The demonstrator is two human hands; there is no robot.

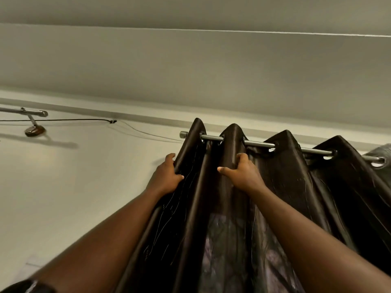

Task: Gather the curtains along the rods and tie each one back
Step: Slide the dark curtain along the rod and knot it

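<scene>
Dark brown curtain (281, 176) hangs by eyelets on a metal rod (259, 144), folds spread along it, upper right of view. Left hand (167, 176) grips the outermost left fold just below the rod end — fingers curled round the edge. Right hand (243, 173) grips the next fold, thumb out sideways. Second rod (23, 111) on a bracket far left, well apart, with a thin black wire (63, 120) on the wall.
</scene>
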